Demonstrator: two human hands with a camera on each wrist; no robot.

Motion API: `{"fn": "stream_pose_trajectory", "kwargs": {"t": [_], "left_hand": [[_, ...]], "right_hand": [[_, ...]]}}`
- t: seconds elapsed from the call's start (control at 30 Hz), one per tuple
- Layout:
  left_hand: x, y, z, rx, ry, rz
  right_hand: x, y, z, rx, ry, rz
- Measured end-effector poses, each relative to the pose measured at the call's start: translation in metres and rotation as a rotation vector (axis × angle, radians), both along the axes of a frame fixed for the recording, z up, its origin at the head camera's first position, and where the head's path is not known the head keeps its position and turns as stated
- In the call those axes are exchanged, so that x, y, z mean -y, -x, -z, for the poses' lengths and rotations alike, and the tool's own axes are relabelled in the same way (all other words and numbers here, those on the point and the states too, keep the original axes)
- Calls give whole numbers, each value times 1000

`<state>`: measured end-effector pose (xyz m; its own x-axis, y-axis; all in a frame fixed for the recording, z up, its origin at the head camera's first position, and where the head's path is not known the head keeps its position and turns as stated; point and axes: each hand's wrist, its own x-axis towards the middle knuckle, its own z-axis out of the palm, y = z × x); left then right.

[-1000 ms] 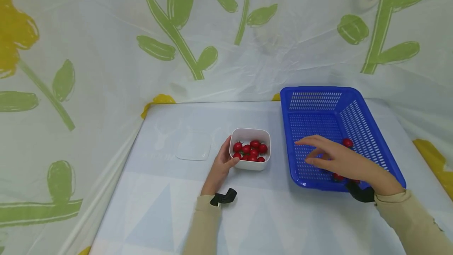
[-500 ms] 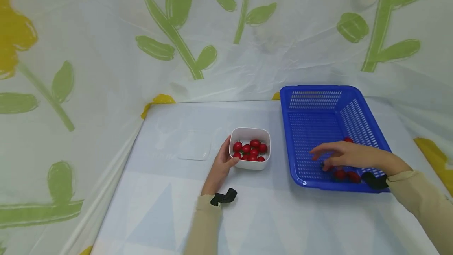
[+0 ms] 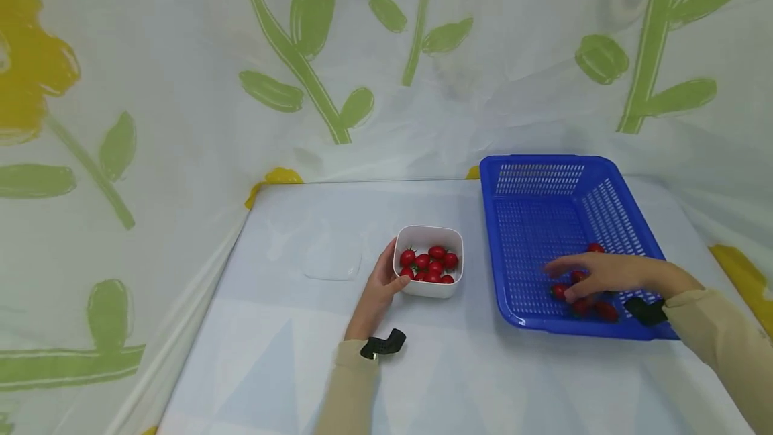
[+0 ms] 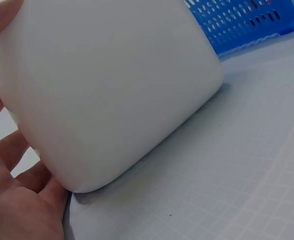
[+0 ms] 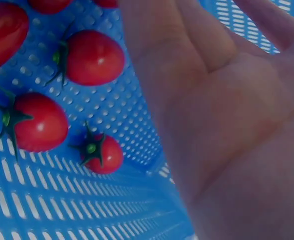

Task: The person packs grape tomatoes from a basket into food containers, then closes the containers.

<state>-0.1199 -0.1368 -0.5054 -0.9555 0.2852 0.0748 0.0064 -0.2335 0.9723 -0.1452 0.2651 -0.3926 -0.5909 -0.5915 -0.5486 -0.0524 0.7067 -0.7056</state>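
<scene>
A white square container (image 3: 430, 291) holding several cherry tomatoes (image 3: 437, 252) stands on the table. My left hand (image 3: 379, 287) grips its left side, thumb at the near corner and fingers along the wall; the left wrist view shows the container's wall (image 4: 112, 90) close up. Over the blue basket (image 3: 504, 274) at the right, my right hand (image 3: 612, 272) reaches low with fingers loosely bent. Several cherry tomatoes (image 3: 606, 311) lie beneath and around it, one (image 3: 558, 291) by the thumb tip. More tomatoes (image 5: 94, 57) show beside the palm in the right wrist view, where the fingertips are hidden.
A clear, flat lid (image 3: 332, 264) lies on the table left of the container. The white table (image 3: 290, 361) has a pale triangle pattern. A flower-printed curtain (image 3: 374, 126) hangs along the back and left side.
My right hand has moved right and down into the basket, lowering among the tomatoes there. My left hand and the container have stayed in place; the head view tilts slightly.
</scene>
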Motion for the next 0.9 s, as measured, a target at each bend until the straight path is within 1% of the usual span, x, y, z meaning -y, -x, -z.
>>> {"fn": "stream_pose_trajectory", "kwargs": {"t": [0.07, 0.13, 0.23, 0.33, 0.43, 0.57, 0.67, 0.77, 0.9], "left_hand": [[2, -3, -3, 1, 18, -6], [3, -4, -5, 3, 35, -19], [4, -3, -5, 1, 29, -19], [3, -1, -2, 13, 14, -10], [1, 1, 3, 24, 8, -14], [-1, 2, 9, 11, 14, -25], [-2, 3, 11, 2, 14, -24], [-3, 2, 8, 1, -20, -11], [-3, -2, -3, -7, -48, 20]], "right_hand": [[1, 0, 5, 49, -17, 32], [3, 2, 9, 83, -5, 50], [6, 3, 13, 79, -14, 42], [7, 4, 15, 70, -49, 30], [7, 5, 17, 37, -94, 16], [7, 6, 20, -55, -139, 4], [7, 7, 25, -107, -138, 6], [9, 9, 29, -151, -132, 5], [12, 11, 33, -209, -154, -3]]}}
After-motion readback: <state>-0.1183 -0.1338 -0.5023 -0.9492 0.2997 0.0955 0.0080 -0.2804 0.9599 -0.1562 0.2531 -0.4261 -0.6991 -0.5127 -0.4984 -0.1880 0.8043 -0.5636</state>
